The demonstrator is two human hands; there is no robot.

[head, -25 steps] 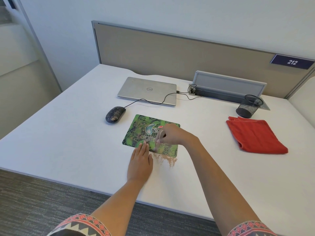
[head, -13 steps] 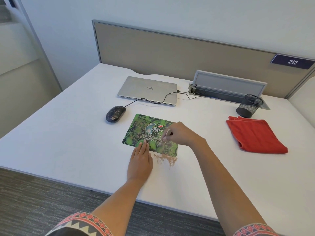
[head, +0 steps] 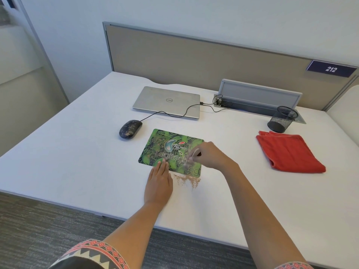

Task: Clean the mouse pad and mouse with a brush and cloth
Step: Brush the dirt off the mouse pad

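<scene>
The left hand point(head: 158, 183) lies flat, fingers straight and together, tips pinning the mouse pad point(head: 169, 150) at its near edge. Brown crumbs point(head: 186, 180) sit on the desk point(head: 77, 152) at the pad's 5 o'clock. The right hand point(head: 209, 156) pinches a blurry brush point(head: 194, 153) over the pad. Dirty mouse point(head: 130, 129) at 10 o'clock, red cloth point(head: 289, 152) at 3.

Surface point(head: 68, 162): white, broad, filling most of the view.
Laptop point(head: 167, 101): silver, lid closed, far centre.
Cable point(head: 210, 103): black, from the laptop's right edge into the hatch.
Hatch lid point(head: 260, 94): grey, raised, far right.
Mesh cup point(head: 281, 119): black, upright, right of the laptop.
Partition point(head: 194, 61): beige, along the far edge.
Sign point(head: 331, 69): dark, reads 212.
Floor point(head: 38, 226): grey carpet, near.
</scene>
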